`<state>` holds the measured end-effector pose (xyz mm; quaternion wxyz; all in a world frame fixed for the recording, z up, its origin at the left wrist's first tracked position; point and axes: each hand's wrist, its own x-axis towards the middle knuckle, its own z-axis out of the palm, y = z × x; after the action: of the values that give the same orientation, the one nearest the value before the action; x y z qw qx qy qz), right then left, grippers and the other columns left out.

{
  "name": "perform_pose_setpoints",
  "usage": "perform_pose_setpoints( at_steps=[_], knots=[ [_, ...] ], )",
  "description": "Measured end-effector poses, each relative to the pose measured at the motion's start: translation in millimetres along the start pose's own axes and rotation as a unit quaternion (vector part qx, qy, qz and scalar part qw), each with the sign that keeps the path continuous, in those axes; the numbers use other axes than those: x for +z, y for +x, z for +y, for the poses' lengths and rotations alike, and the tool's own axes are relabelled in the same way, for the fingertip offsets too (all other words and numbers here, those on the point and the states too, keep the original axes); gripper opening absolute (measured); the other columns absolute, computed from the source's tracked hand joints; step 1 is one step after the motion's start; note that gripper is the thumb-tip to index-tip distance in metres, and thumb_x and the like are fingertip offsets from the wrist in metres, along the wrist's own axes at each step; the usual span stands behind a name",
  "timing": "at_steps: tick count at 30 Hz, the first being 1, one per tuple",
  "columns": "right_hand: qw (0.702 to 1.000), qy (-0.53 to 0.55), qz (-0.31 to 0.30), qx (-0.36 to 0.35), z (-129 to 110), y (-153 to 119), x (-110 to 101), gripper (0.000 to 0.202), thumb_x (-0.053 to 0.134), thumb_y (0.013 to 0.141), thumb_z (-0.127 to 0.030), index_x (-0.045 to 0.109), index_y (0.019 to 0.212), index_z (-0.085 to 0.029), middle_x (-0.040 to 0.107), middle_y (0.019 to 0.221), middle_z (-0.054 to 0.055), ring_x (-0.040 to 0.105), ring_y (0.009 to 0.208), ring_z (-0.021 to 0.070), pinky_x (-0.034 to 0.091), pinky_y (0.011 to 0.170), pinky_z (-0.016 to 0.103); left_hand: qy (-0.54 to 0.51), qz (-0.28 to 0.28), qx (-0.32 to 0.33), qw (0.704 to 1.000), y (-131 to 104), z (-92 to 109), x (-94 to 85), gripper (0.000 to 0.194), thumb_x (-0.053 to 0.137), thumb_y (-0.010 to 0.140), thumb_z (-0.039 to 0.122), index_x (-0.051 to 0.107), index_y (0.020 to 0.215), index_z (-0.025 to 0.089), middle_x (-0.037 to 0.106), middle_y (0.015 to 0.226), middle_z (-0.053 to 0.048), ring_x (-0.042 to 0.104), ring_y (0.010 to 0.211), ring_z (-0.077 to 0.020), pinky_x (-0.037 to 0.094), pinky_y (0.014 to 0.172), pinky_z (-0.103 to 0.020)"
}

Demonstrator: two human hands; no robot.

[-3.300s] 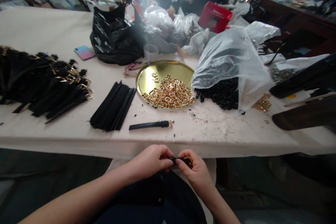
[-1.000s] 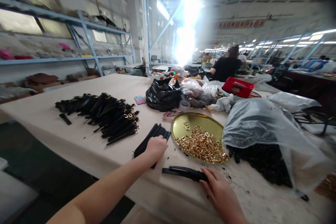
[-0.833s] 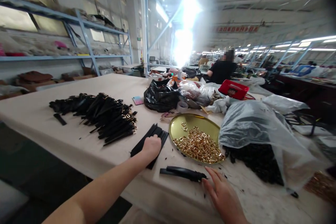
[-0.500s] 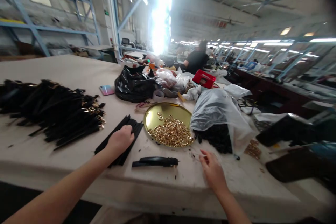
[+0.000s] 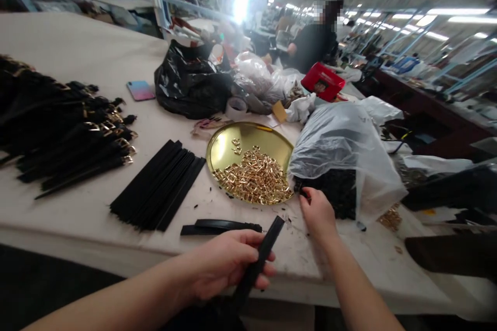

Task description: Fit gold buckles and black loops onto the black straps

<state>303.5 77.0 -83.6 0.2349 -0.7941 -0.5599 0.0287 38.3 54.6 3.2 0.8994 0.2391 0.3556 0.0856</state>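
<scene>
My left hand (image 5: pixel 227 264) is closed around a black strap (image 5: pixel 259 258), which slants up to the right above the table's front edge. My right hand (image 5: pixel 319 212) pinches at the left edge of a heap of small black pieces (image 5: pixel 337 186) under a clear plastic bag (image 5: pixel 334 134); what sits between its fingertips is dark and partly hidden. Beside it lies a round golden tray (image 5: pixel 221 150) with many gold buckles (image 5: pixel 254 178). A stack of flat black strips (image 5: pixel 155 186) lies left of the tray. In front of the tray rests a folded black strap (image 5: pixel 221 226).
A big pile of black straps with gold buckles (image 5: pixel 77 134) covers the table's left side. Farther back are a phone (image 5: pixel 140 90), a black plastic bag (image 5: pixel 190 83), a tape roll (image 5: pixel 236 108) and a red pouch (image 5: pixel 323 81). Another person (image 5: pixel 314 41) stands beyond.
My left hand has left the stack of strips and come nearer, now with a black strap in it. My right hand has reached forward to the black pieces. The view has tipped downward.
</scene>
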Motion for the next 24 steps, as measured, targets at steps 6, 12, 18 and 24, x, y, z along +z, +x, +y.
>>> perform_pose_setpoints(
  at_steps=[6, 12, 18, 24],
  knots=[
    [0.999, 0.02, 0.013, 0.033, 4, -20, -20, 0.032, 0.042, 0.078, -0.032, 0.06, 0.097, -0.013, 0.06, 0.088, 0.011, 0.055, 0.08, 0.0231, 0.042, 0.074, 0.036, -0.099, -0.044, -0.011, 0.994, 4, -1, -4.9, 0.034, 0.056, 0.061, 0.001, 0.058, 0.094, 0.011, 0.057, 0.102, -0.009, 0.058, 0.089, -0.0173, 0.05, 0.069, -0.026],
    [0.926, 0.311, -0.118, 0.176, -33, -85, -51, 0.038, 0.055, 0.074, -0.049, 0.062, 0.093, -0.016, 0.06, 0.065, 0.003, 0.057, 0.062, 0.0186, 0.047, 0.061, 0.032, -0.104, -0.058, -0.029, 0.992, 1, -5, 1.0, 0.037, 0.058, 0.063, 0.001, 0.058, 0.098, 0.011, 0.058, 0.103, -0.01, 0.058, 0.094, -0.0186, 0.049, 0.074, -0.027],
    [0.847, 0.463, -0.141, 0.221, -65, -136, -56, 0.036, 0.062, 0.07, -0.047, 0.064, 0.092, -0.018, 0.062, 0.067, 0.002, 0.055, 0.059, 0.0149, 0.047, 0.059, 0.029, -0.03, -0.034, -0.008, 0.999, -4, -22, 6.7, 0.025, 0.06, 0.072, 0.021, 0.055, 0.095, 0.013, 0.061, 0.082, -0.005, 0.059, 0.068, -0.0118, 0.047, 0.063, -0.025],
    [0.803, 0.534, -0.158, 0.212, -78, -156, -64, 0.031, 0.066, 0.069, -0.041, 0.065, 0.093, -0.021, 0.065, 0.071, 0.001, 0.056, 0.06, 0.0132, 0.047, 0.061, 0.028, 0.385, 0.051, 0.163, 0.907, -14, -27, 3.7, 0.024, 0.046, 0.081, 0.038, 0.053, 0.08, 0.015, 0.048, 0.056, 0.005, 0.041, 0.048, -0.0073, 0.031, 0.048, -0.018]
  ],
)
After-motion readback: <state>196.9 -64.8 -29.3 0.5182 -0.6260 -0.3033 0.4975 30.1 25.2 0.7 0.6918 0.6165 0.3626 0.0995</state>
